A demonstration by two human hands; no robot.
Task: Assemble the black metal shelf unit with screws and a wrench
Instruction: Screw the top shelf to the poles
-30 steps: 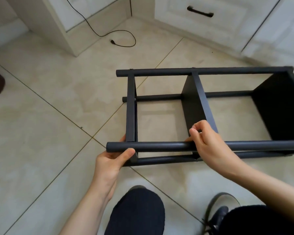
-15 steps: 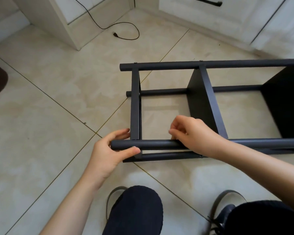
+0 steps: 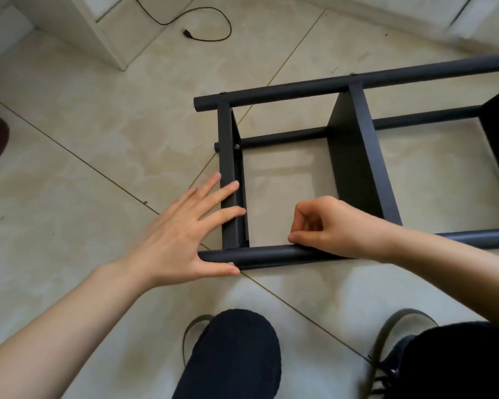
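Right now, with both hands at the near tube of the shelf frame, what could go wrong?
1. The left hand lies flat with fingers over the end panel; if the frame shifts, they might get pinched.
2. The right hand seems to pinch something small at the near tube; it could drop onto the floor.

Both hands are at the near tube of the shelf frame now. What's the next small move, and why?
Probably press the left hand flat to steady the shelf unit, while the right hand works at the near tube. The left fingers lie straight across the end panel; the right fingertips are pinched at the tube, whatever they hold is too small to tell. No wrench is in view.
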